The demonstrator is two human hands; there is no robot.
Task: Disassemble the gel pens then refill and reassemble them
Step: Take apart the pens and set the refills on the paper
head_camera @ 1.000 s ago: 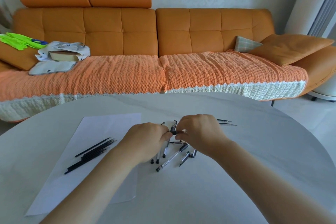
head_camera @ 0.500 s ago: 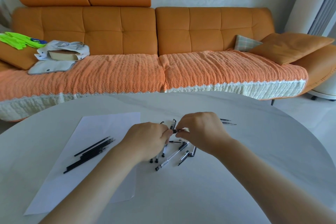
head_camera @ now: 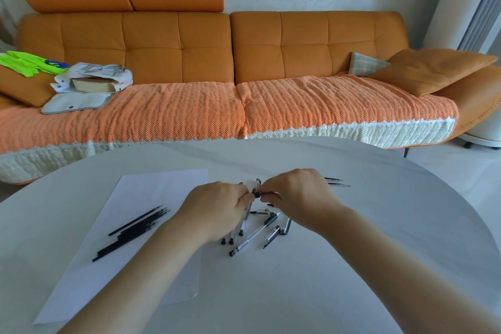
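Both hands meet over a heap of clear gel pens with black caps in the middle of the white table. My left hand grips one pen at its body, most of it hidden under the fingers. My right hand pinches the same pen's black end between thumb and fingertips. Several black refills lie fanned on a white sheet of paper to the left. Two more refills lie just beyond my right hand.
An orange sofa with a woven cover runs along the table's far side. On its left end lie a bag with a book and green cloth; cushions sit at its right.
Both hands stay joined on the same pen over the heap, with only a slight shift of the fingers. The pens and refills on the table lie as before.
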